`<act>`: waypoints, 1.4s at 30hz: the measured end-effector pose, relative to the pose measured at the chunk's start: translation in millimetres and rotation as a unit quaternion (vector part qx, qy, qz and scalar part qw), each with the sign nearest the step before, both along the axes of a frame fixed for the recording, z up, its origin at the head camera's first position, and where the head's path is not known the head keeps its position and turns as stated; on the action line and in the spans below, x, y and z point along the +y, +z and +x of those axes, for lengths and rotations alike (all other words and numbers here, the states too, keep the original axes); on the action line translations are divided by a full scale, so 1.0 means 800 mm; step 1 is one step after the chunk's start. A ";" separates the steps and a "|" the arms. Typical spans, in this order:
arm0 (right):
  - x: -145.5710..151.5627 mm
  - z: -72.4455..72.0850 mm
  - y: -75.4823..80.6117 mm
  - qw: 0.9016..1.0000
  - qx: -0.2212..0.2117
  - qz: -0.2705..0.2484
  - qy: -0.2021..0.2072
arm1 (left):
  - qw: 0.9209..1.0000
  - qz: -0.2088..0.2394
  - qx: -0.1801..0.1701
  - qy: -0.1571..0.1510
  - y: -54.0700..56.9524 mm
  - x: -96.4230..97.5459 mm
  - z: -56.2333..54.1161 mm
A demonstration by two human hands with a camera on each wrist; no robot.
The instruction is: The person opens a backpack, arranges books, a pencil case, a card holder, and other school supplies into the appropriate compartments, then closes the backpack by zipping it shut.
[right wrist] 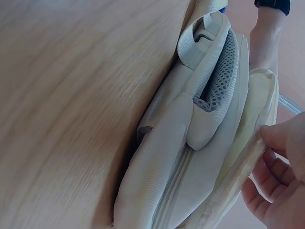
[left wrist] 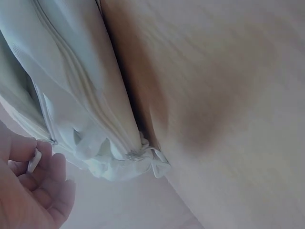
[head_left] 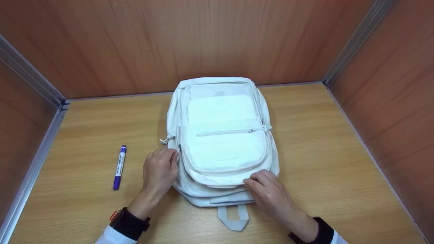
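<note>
A white backpack [head_left: 225, 154] lies flat with its top handle loop [head_left: 234, 225] toward me. At its left side my left hand [head_left: 160, 171] pinches a zipper pull [left wrist: 34, 161] of the front pocket between thumb and fingers. My right hand [head_left: 271, 193] grips the near edge of the front pocket [right wrist: 268, 102], thumb on one side and fingers on the other. In the right wrist view the pocket gapes along that edge, showing a pale yellowish lining [right wrist: 245, 129]. Another zipper pull [left wrist: 160, 164] hangs at the bag's left side, apart from the hand.
A purple-and-white marker [head_left: 119, 167] lies on the wooden table [head_left: 78, 162] left of the backpack. Wood-grain panels [head_left: 210, 44] rise behind and at both sides. Metal strips [head_left: 359, 37] run along the corners.
</note>
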State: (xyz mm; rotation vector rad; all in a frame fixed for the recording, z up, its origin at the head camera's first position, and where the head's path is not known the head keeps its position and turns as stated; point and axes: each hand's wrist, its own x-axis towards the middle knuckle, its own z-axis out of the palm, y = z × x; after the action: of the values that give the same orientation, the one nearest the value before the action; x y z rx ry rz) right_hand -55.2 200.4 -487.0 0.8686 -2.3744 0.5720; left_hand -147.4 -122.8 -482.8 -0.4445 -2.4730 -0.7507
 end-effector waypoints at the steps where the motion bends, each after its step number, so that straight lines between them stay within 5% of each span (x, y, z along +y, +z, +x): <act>1: 0.000 0.000 0.001 1.000 -0.003 0.001 -0.004 | 1.000 -0.001 -0.001 0.000 0.000 0.000 0.004; 11: -0.001 0.001 0.004 1.000 -0.017 -0.001 -0.013 | 1.000 -0.002 0.009 -0.020 -0.004 0.009 0.051; 19: -0.001 0.000 0.003 1.000 -0.011 -0.004 -0.011 | 0.999 -0.011 -0.017 -0.035 0.002 0.024 0.090; 24: -0.002 -0.004 0.001 1.000 0.022 -0.015 0.002 | 0.998 0.018 0.025 -0.063 -0.003 0.036 0.107; 29: -0.002 -0.007 -0.003 0.998 0.061 -0.027 0.015 | 0.993 0.040 0.054 -0.098 -0.008 0.054 0.120; 42: -0.005 -0.007 -0.005 0.998 0.050 -0.020 0.007 | 0.985 0.064 0.018 -0.159 -0.007 0.113 0.133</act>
State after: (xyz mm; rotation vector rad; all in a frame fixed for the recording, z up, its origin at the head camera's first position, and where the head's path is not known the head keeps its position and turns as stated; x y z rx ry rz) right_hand -60.5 196.6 -490.8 0.8766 -2.2601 0.5671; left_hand -41.1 -32.7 -488.5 -0.8094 -2.3287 -1.0118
